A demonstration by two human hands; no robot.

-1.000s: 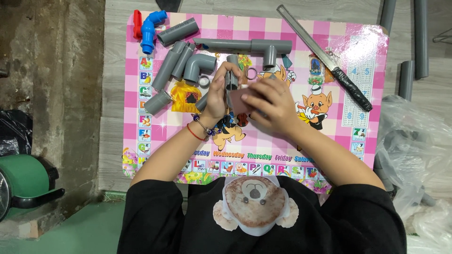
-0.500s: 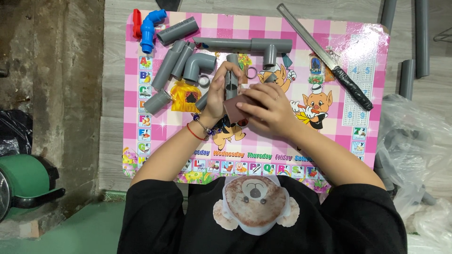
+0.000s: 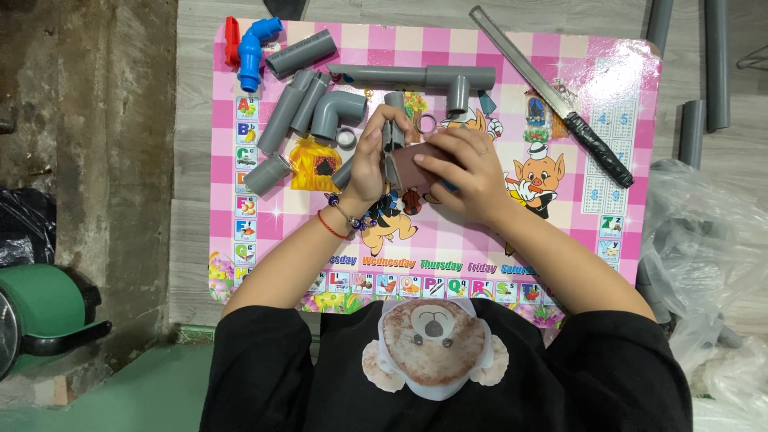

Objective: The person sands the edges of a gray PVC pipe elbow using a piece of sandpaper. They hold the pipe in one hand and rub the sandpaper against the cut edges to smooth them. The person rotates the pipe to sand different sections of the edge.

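My left hand [image 3: 370, 164] grips a short grey pipe piece [image 3: 391, 128] that stands out above its fingers. My right hand [image 3: 464, 172] presses a brownish sheet, like sandpaper [image 3: 412, 164], against the pipe's lower end. Both hands meet over the middle of a pink checked children's table [image 3: 624, 240]. A bead bracelet and a red string circle my left wrist. The part of the pipe inside the hands is hidden.
Several grey pipe pieces [image 3: 300, 108], an elbow [image 3: 340, 112] and a long T-joined pipe [image 3: 416, 77] lie at the table's back left. A blue fitting with a red valve [image 3: 250, 48] sits at the far corner. A long knife [image 3: 552, 96] lies diagonally at right. Plastic bags [image 3: 704, 264] lie on the floor right.
My right hand has slid slightly up and left with the brown sheet over the pipe end. My left hand keeps its grip on the pipe.
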